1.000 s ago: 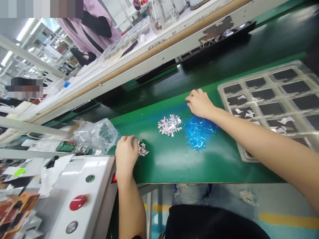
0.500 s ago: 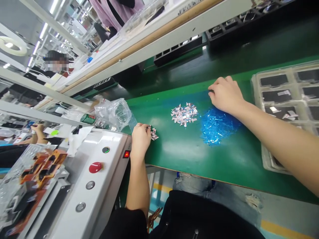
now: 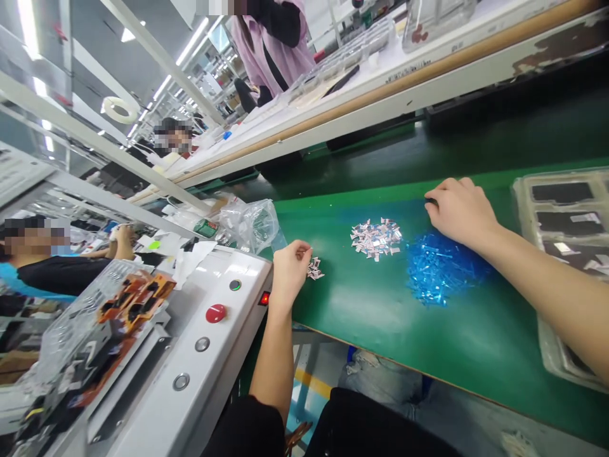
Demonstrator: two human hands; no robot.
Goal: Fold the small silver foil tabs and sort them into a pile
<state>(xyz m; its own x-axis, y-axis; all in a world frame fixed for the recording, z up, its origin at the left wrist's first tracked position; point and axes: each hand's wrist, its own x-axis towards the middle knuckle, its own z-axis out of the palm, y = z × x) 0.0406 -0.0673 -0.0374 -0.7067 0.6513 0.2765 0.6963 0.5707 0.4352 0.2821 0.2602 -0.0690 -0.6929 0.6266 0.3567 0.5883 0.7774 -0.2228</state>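
My left hand [image 3: 290, 270] is closed in a pinch just above and left of a small pile of metallic pieces [image 3: 314, 269]. Whatever sits between its fingertips is too small to make out. My right hand [image 3: 461, 211] has its fingers curled and pressed together at the far side of a heap of clear blue plastic strips [image 3: 435, 270]; what it grips, if anything, is hidden. Between the hands lies a larger pile of small pinkish-silver pieces [image 3: 377, 239]. All three piles rest on the green work surface [image 3: 361, 317].
A compartment tray [image 3: 529, 203] with flat pieces stands at the right. On the left are a machine panel [image 3: 240, 330] with a red button [image 3: 216, 313] and a crumpled plastic bag [image 3: 257, 223]. A shelf rail [image 3: 333, 105] crosses behind. Other people work farther back.
The camera view has turned, so the scene sits further right and lower. My left hand's fingertips have lifted off the small metallic pile. My right hand keeps about the same place and pose.
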